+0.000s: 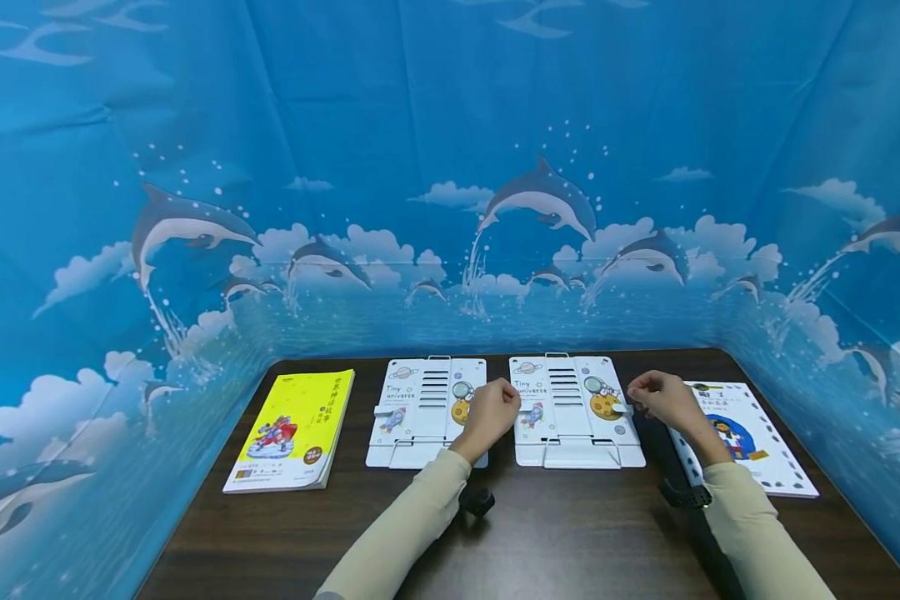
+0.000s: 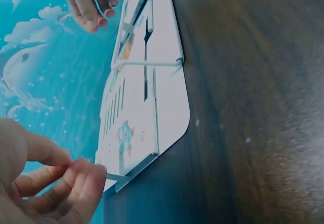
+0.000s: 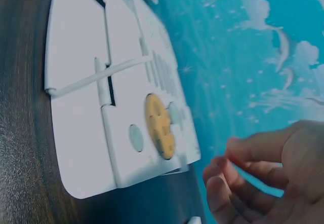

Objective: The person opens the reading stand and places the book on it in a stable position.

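- The white, flat, space-printed metal-looking stand with wire supports lies on the dark wood-grain table, between the hands.
- Left hand: fingers curled, tips together at the stand's left side tab; whether they grip it, I cannot tell.
- Right hand: loosely curled, thumb near fingertips, holding nothing visible, just off the right tab.
- A matching white stand sits to the left, its right edge partly hidden by the left hand.
- Far left lies a thick yellow book; the right forearm crosses a white, blue-circled book.
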`<action>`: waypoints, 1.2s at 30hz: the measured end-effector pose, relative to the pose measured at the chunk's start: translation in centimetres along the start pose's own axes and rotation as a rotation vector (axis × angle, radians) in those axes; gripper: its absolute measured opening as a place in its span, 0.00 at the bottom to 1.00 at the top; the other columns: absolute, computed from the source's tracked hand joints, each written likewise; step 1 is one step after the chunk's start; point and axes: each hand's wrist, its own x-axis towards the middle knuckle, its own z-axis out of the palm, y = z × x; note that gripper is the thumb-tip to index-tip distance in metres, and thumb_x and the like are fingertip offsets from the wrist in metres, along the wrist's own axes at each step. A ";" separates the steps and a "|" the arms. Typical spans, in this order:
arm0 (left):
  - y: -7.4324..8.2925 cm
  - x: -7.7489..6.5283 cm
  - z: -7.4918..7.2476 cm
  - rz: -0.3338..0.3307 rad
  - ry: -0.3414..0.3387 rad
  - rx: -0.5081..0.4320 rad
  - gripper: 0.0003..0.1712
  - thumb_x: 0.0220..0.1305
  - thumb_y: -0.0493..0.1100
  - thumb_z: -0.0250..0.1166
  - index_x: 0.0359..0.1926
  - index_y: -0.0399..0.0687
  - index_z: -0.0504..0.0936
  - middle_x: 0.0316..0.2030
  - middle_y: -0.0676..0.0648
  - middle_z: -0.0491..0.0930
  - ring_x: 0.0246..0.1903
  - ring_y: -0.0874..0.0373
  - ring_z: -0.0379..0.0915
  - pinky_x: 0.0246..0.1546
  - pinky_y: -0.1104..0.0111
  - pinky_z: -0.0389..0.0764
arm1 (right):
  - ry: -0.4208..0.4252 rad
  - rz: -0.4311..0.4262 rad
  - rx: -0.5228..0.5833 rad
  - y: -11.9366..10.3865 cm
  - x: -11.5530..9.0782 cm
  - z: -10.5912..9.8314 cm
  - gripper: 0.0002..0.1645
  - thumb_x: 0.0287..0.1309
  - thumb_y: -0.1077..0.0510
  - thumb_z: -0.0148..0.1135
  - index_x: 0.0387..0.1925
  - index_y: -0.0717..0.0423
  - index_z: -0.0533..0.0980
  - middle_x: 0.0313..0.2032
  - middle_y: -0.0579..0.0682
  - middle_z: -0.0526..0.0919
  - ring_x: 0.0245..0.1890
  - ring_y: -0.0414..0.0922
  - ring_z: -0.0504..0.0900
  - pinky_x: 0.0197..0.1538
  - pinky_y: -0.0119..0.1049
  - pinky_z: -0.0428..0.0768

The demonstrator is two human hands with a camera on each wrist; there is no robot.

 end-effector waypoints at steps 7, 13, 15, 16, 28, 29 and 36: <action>-0.4 1.1 0.8 -0.099 -0.060 0.026 0.09 0.72 0.36 0.66 0.46 0.33 0.85 0.34 0.43 0.86 0.29 0.59 0.76 0.32 0.69 0.78 | -0.018 0.092 -0.042 1.2 1.4 1.3 0.17 0.73 0.58 0.62 0.48 0.71 0.80 0.40 0.63 0.85 0.32 0.46 0.84 0.34 0.38 0.81; -0.5 1.2 1.1 -0.163 -0.082 -0.030 0.13 0.71 0.36 0.64 0.50 0.29 0.85 0.38 0.42 0.86 0.34 0.57 0.77 0.37 0.66 0.80 | -0.042 0.122 -0.029 2.1 2.0 1.9 0.22 0.74 0.54 0.62 0.52 0.73 0.80 0.46 0.67 0.85 0.37 0.49 0.87 0.40 0.42 0.82; -1.2 1.3 1.4 -0.162 -0.066 -0.041 0.10 0.71 0.37 0.64 0.45 0.32 0.85 0.33 0.46 0.82 0.31 0.59 0.73 0.34 0.68 0.76 | -0.053 0.130 -0.032 2.2 2.2 2.0 0.25 0.74 0.53 0.61 0.55 0.74 0.79 0.49 0.69 0.84 0.39 0.51 0.86 0.42 0.43 0.82; -1.2 1.3 1.5 -0.171 -0.066 -0.044 0.10 0.71 0.37 0.64 0.45 0.32 0.84 0.33 0.46 0.81 0.32 0.59 0.72 0.35 0.68 0.76 | -0.059 0.134 -0.035 2.3 2.3 2.1 0.26 0.74 0.53 0.60 0.57 0.74 0.79 0.51 0.69 0.84 0.40 0.51 0.86 0.43 0.43 0.82; -1.2 1.4 1.3 -0.247 -0.112 -0.098 0.18 0.74 0.39 0.64 0.58 0.33 0.85 0.51 0.39 0.87 0.49 0.50 0.84 0.52 0.58 0.86 | -0.061 0.186 0.004 2.1 2.3 2.4 0.27 0.75 0.52 0.59 0.60 0.73 0.78 0.56 0.70 0.80 0.46 0.55 0.82 0.46 0.45 0.81; -1.2 1.4 1.3 -0.246 -0.109 -0.099 0.18 0.74 0.39 0.64 0.58 0.33 0.85 0.51 0.39 0.87 0.49 0.50 0.84 0.52 0.58 0.86 | -0.058 0.195 0.017 2.1 2.3 2.4 0.27 0.75 0.52 0.59 0.61 0.73 0.77 0.57 0.70 0.80 0.47 0.56 0.81 0.47 0.46 0.81; -0.9 1.4 1.0 -0.243 -0.072 -0.164 0.18 0.74 0.39 0.62 0.58 0.33 0.84 0.49 0.40 0.87 0.48 0.50 0.84 0.50 0.59 0.86 | -0.014 0.205 0.091 1.9 1.8 2.5 0.28 0.75 0.52 0.59 0.61 0.73 0.75 0.57 0.69 0.79 0.48 0.55 0.80 0.44 0.40 0.80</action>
